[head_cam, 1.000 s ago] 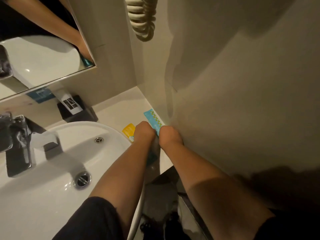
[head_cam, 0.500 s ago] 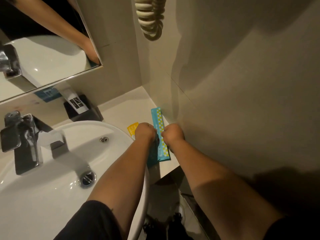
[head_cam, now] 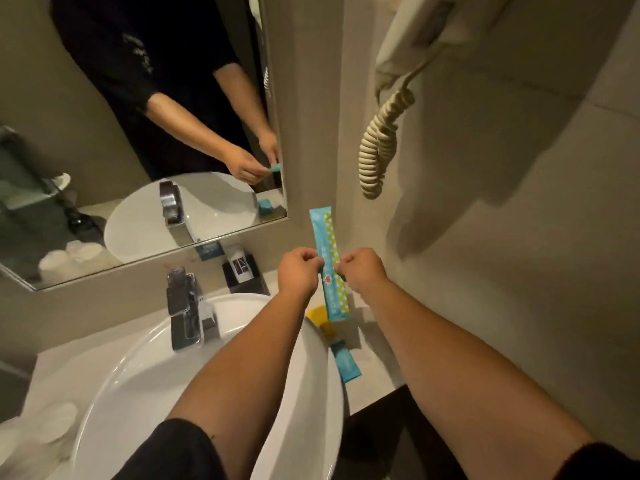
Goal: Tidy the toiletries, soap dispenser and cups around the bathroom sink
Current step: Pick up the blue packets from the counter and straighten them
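Note:
A long blue toiletry packet (head_cam: 326, 244) with a yellow-dotted edge is held upright in the air above the counter's right corner. My left hand (head_cam: 298, 270) pinches its left edge and my right hand (head_cam: 362, 270) pinches its right edge, at mid-length. Below them a yellow packet (head_cam: 319, 315) and a second blue packet (head_cam: 345, 362) lie on the counter between the white basin (head_cam: 138, 382) and the wall. White cups (head_cam: 45, 424) stand at the lower left.
A chrome tap (head_cam: 183, 306) rises behind the basin. A black holder (head_cam: 244, 273) with a white sachet sits against the back wall under the mirror (head_cam: 104, 168). A wall hair dryer with a coiled cord (head_cam: 379, 147) hangs on the right wall.
Both hands have lifted the long blue packet off the counter into the air. The second blue packet under them is uncovered. My view has tilted upward.

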Motion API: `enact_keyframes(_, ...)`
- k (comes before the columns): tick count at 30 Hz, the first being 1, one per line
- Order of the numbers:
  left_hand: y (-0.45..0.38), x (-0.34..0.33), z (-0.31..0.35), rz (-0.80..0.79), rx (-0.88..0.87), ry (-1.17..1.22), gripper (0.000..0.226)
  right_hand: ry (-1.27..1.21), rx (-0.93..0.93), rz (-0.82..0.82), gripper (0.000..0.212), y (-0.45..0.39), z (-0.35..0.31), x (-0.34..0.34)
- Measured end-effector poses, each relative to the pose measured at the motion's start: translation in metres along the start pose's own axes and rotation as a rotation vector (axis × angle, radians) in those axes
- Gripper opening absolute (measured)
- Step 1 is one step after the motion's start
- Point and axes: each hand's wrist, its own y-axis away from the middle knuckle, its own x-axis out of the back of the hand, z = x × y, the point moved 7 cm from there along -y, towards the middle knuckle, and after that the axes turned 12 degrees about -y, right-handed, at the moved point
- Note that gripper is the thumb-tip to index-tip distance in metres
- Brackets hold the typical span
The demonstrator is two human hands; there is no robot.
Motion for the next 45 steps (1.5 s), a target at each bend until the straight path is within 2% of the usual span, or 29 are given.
enact_keyframes(4,-0.004,0.052,0.003,0.125,-0.071,-0.057,0.012,0.005,0.118,-0.022,0.02,-0.001,-0.04,-0.036)
enact_keyframes(10,-0.021,0.116,-0.008,0.312,-0.082,-0.101,0.013,0.05,0.256,-0.118,0.014,-0.019,-0.084,-0.098)
enact_keyframes(14,-0.041,0.142,-0.023,0.438,-0.032,-0.12,0.006,0.069,0.332,-0.17,0.014,-0.038,-0.103,-0.137)
enact_keyframes(19,-0.069,0.154,-0.041,0.536,-0.008,-0.175,0.008,0.052,0.359,-0.229,0.011,-0.064,-0.107,-0.173)
enact_keyframes(28,-0.091,0.127,-0.09,0.513,0.196,-0.215,0.011,0.17,0.289,-0.301,0.012,-0.093,-0.062,-0.206)
enact_keyframes(34,-0.094,0.106,-0.116,0.451,0.264,-0.257,0.011,0.285,0.203,-0.341,0.028,-0.104,-0.037,-0.212)
enact_keyframes(40,-0.1,0.102,-0.132,0.407,0.313,-0.373,0.012,0.372,0.149,-0.357,0.016,-0.11,-0.023,-0.223)
enact_keyframes(45,-0.102,0.101,-0.138,0.399,0.32,-0.379,0.013,0.376,0.15,-0.325,0.015,-0.112,-0.02,-0.227)
